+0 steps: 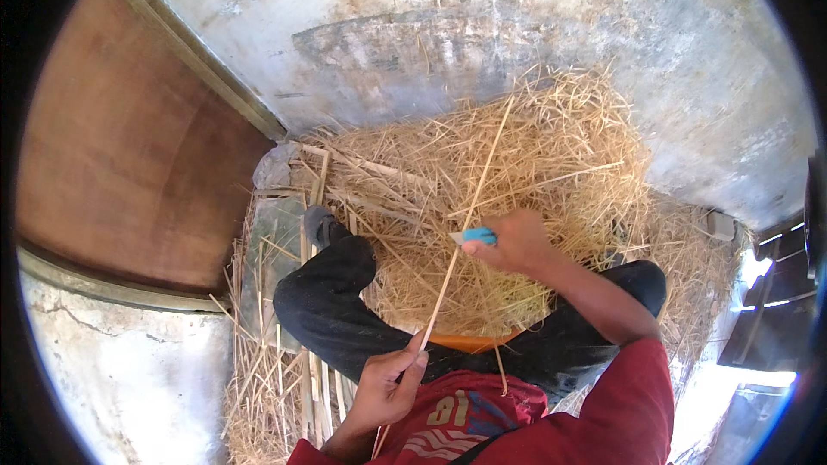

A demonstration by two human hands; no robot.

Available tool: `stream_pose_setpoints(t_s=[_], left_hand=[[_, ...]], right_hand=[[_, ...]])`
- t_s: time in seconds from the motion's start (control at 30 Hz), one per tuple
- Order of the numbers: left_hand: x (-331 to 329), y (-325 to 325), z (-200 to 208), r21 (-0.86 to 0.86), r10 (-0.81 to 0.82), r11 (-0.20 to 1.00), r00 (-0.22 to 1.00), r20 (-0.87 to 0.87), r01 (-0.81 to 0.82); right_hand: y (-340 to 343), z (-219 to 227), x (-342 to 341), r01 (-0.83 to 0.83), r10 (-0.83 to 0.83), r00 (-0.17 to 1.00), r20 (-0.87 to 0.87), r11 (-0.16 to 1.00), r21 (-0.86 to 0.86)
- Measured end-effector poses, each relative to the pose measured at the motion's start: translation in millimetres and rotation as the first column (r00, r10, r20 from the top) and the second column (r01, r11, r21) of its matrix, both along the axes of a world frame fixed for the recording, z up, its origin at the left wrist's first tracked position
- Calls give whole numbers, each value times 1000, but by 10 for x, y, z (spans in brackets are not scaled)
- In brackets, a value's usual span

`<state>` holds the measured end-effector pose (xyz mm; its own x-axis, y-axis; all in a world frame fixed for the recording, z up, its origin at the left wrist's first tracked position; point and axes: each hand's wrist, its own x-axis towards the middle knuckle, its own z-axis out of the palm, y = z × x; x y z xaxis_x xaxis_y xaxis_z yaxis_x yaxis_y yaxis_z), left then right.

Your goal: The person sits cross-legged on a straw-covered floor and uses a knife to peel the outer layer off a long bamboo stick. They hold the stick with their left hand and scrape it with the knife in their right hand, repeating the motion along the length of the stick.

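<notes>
A long, thin, pale bamboo strip [493,155] runs slantwise from my lap up over a heap of shavings. My left hand [393,386] is closed round its lower part, close to my belly, with the thumb pressed along it. In my right hand [523,243] is a blue-handled knife [479,236], its short blade pointing left and lying at the strip about midway along. The blade seems to touch the strip; how deep it sits cannot be made out. The fingers of the right hand are wrapped round the handle.
Straw-coloured shavings [568,133] pile up before my bent legs. Longer split strips [320,392] lie at the left. An orange curved edge [469,344] shows between my thighs. A stained wall [448,43] rises behind, and a brown wooden panel [129,146] stands on the left.
</notes>
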<state>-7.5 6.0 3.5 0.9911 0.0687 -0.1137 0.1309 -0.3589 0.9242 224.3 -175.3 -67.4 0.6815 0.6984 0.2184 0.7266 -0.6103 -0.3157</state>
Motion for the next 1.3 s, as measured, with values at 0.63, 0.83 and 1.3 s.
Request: stream_pose_setpoints(t_s=[0.63, 0.83, 1.3], left_hand=[[53, 68, -260, -557, 19, 821, 980, -197, -127], [72, -53, -4, -414, -12, 907, 982, -190, -69], [224, -124, -125, -812, -79, 551, 957, -278, -191]], right_hand=[[60, 280, -326, -99, 94, 984, -151, 995, -28], [-52, 76, 227, 173, -171, 985, -28, 976, 135], [101, 131, -2, 92, -92, 995, 33, 996, 22]])
